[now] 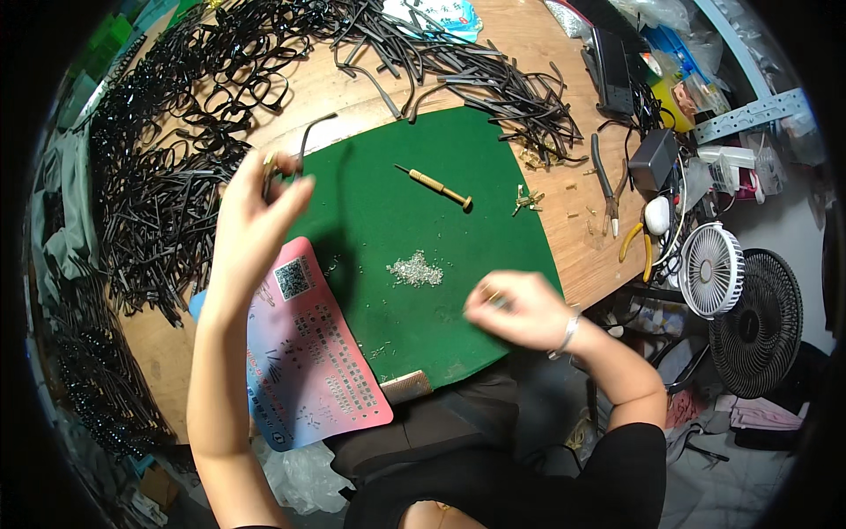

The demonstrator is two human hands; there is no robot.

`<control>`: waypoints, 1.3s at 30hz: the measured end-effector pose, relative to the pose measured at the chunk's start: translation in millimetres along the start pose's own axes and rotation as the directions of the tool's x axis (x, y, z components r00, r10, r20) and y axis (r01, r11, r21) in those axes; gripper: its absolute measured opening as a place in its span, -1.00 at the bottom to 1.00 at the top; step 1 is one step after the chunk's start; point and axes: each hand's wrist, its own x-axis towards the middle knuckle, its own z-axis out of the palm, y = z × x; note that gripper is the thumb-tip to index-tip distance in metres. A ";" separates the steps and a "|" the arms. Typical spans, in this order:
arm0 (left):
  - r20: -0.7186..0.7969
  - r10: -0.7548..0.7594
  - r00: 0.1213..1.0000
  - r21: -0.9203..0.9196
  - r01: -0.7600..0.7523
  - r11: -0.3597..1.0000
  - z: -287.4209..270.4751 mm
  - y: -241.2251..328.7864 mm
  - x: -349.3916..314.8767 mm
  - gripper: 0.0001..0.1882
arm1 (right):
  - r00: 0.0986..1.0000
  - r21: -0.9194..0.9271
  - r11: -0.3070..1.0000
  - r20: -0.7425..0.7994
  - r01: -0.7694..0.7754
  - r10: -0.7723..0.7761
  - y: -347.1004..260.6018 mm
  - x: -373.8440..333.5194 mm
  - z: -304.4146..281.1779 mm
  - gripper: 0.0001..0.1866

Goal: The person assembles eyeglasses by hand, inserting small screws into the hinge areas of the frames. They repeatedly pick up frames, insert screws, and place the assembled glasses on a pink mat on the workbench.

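Observation:
My left hand [253, 196] is raised over the left edge of the green mat [476, 238], its fingers closed on a thin black glasses temple [307, 134] that sticks out past the fingertips. Low over the mat's right side hovers my right hand [522, 309], smeared a little, fingers curled together. A small gold-coloured glint shows at those fingers; what it is I cannot make out. Between the hands lies a heap of tiny silvery pieces, likely screws [417, 270]. Farther off, a brass-coloured screwdriver [434, 187] rests on the mat.
Black glasses frames [251, 84] and temples [520, 97] pile up left and behind. Small brass parts [529, 200] lie at the mat's right edge. Pliers [606, 185], yellow-handled pliers [636, 251] and a white fan [710, 270] stand right. A pink-blue sheet [317, 370] overlaps the mat.

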 end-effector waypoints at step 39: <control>0.233 -0.290 0.928 -0.855 0.338 0.394 75.6 -7.7 -209.2 -0.72 | 0.939 0.195 0.928 -0.202 0.316 -0.277 -61.7 -3.9 99.1 -0.91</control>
